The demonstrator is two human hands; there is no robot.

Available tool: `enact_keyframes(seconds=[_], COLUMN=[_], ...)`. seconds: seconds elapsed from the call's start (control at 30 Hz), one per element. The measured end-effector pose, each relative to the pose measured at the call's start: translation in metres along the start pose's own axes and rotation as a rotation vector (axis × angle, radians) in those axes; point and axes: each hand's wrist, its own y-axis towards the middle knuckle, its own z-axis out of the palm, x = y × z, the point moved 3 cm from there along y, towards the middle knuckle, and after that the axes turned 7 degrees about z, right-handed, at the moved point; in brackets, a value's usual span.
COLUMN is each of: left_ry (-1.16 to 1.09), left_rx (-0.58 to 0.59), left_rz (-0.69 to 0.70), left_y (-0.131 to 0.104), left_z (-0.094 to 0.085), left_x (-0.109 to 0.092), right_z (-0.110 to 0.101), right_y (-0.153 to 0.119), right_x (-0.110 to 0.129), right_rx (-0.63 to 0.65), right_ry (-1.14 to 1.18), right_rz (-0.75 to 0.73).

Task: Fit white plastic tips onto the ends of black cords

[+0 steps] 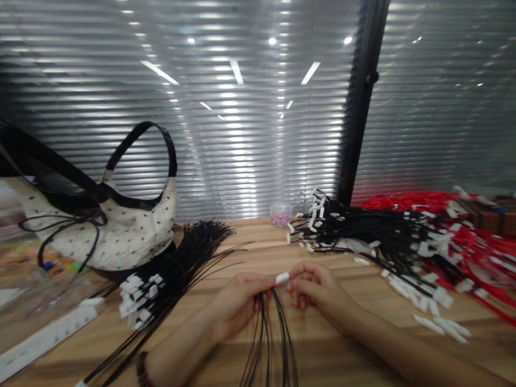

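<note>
My left hand (242, 303) pinches the white piece (282, 278) nearly closed above the tabletop (258, 252) — black cords (285, 344) dangle below, leaving its far end reachable. My right hand (318, 285) curls half-open beside that end — contact unclear.
</note>
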Motion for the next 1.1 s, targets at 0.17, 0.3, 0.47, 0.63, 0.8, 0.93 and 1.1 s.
enact_keyframes(seconds=[0.17,0.3,0.47,0.63,0.8,0.93,1.1], left_ry=[0.0,-0.014,-0.03,-0.043,-0.023,-0.005,-0.016], left_rx=[0.106,0.117,0.093,0.113,0.071,0.035,-0.071], left_rz=[0.056,0.069,0.074,0.065,0.05,0.027,-0.017], left_y=[-0.003,-0.004,-0.003,-0.003,-0.002,0.0,0.001], left_z=[0.007,0.007,0.006,0.007,0.003,0.001,-0.003], left_x=[-0.002,-0.001,-0.001,-0.001,0.004,0.003,0.0], right_z=[0.014,0.02,0.022,0.022,0.025,0.017,-0.017], right_y=[-0.003,-0.005,-0.003,-0.005,-0.004,-0.001,0.002], right_x=[-0.001,-0.001,-0.002,0.0,-0.004,-0.005,0.013], right_rx=[0.154,0.136,0.111,0.111,0.093,0.057,0.125], right_ry=[-0.218,-0.255,-0.244,-0.26,-0.252,-0.243,0.007], right_rz=[-0.009,-0.015,-0.003,-0.009,0.024,0.063,0.231])
